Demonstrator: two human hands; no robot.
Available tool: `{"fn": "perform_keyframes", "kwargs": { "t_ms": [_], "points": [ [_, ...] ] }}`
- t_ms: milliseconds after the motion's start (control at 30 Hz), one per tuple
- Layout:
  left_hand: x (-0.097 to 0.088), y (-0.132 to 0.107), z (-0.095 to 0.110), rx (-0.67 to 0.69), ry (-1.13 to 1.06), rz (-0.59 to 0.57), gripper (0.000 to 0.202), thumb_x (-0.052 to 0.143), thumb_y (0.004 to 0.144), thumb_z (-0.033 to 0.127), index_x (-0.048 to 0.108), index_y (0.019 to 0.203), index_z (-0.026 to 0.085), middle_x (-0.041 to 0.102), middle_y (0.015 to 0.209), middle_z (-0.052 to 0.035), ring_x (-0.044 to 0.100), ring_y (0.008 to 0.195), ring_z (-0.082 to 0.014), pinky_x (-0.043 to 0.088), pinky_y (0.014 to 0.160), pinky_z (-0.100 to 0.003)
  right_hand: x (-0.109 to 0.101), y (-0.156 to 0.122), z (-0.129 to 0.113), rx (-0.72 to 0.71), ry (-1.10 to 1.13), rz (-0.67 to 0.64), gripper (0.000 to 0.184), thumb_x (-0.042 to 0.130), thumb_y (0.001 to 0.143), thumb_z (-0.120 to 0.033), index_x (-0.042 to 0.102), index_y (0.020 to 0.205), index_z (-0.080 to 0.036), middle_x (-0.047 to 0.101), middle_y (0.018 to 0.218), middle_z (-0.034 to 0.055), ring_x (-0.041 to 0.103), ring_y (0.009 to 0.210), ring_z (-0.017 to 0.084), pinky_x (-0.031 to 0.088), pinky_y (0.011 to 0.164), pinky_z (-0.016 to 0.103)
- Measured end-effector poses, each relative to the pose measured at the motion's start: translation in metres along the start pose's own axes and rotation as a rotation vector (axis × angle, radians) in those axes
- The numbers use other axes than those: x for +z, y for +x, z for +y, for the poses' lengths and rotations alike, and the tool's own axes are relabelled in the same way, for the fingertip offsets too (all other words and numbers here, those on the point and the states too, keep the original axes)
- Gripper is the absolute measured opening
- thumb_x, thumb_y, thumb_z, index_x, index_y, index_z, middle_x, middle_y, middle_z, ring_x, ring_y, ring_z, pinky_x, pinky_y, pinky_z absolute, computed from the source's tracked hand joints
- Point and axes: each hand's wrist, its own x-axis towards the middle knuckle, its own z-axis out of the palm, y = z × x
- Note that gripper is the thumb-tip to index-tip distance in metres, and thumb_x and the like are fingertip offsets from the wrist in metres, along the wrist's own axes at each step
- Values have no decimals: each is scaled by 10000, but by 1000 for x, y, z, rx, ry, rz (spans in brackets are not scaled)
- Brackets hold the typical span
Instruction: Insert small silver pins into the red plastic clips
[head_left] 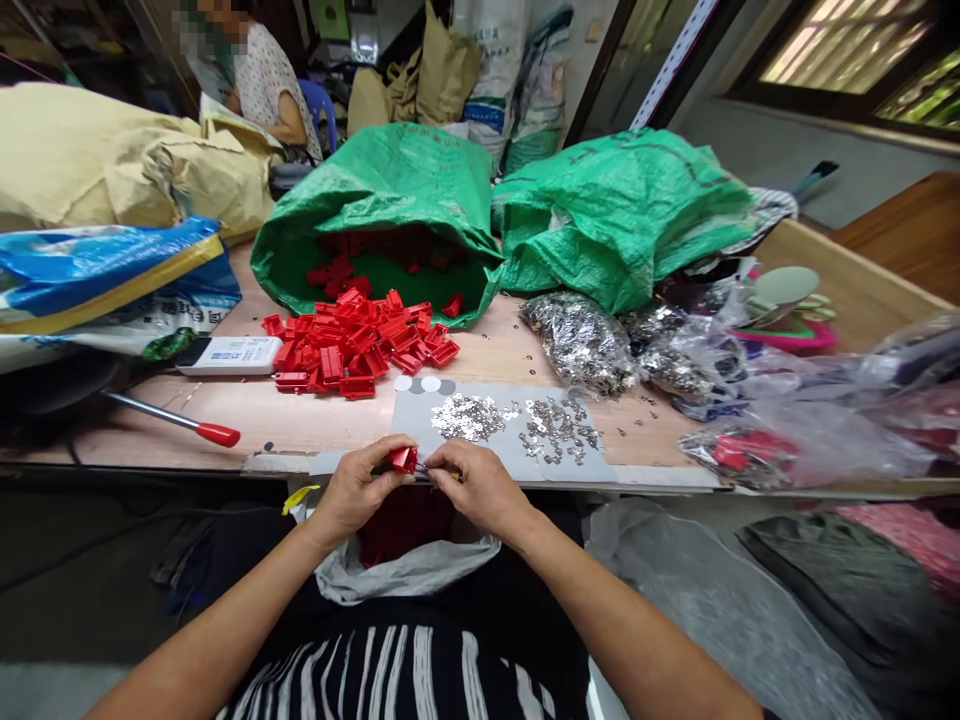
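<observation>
My left hand [367, 484] is closed on a small red plastic part [403, 459] just above the table's front edge. Close against that part, the fingertips of my right hand [472, 480] pinch a small, thin metal-looking piece, too small to name. A grey sheet [416, 410] lies behind my hands, bearing two heaps of tiny shiny metal pieces [469, 417]. Beyond it to the left, a pile of red plastic parts [360, 345] spills from the mouth of a green woven sack [397, 185]. Below my hands, a white bag [412, 575] sits open on my lap with red inside.
A red-tipped metal lever [217, 433] juts out at left, near a white box [231, 356]. Clear bags of metal pieces [581, 340] and another green sack [615, 210] stand at right. A person [274, 80] sits across the table behind paper sacks [135, 165].
</observation>
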Motion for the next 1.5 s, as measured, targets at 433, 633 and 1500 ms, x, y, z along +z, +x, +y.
{"fn": "perform_keyframes", "kwargs": {
  "t_ms": [433, 633, 1500],
  "points": [
    [7, -3, -5, 16, 47, 61, 322, 665, 765, 224, 632, 1086, 227, 700, 1039, -46, 645, 947, -195, 471, 867, -303, 9, -5, -13, 34, -222, -39, 167, 465, 889, -151, 608, 957, -206, 624, 950, 38, 600, 871, 153, 427, 731, 239],
    [1, -2, -3, 22, -3, -35, 290, 631, 789, 219, 591, 1077, 217, 673, 1040, -35, 639, 921, -169, 472, 848, -281, 4, -1, -3, 10, -58, -19, 137, 548, 839, -139, 654, 893, -208, 651, 878, 15, 592, 820, 134, 416, 724, 226],
    [13, -11, 24, -52, -156, 194, 269, 688, 704, 178, 642, 965, 229, 674, 940, -24, 615, 877, -195, 462, 840, -320, 9, -16, -20, 3, -227, 50, 203, 420, 922, -212, 543, 1083, -226, 580, 981, 49, 592, 853, 172, 452, 696, 263]
  ]
}}
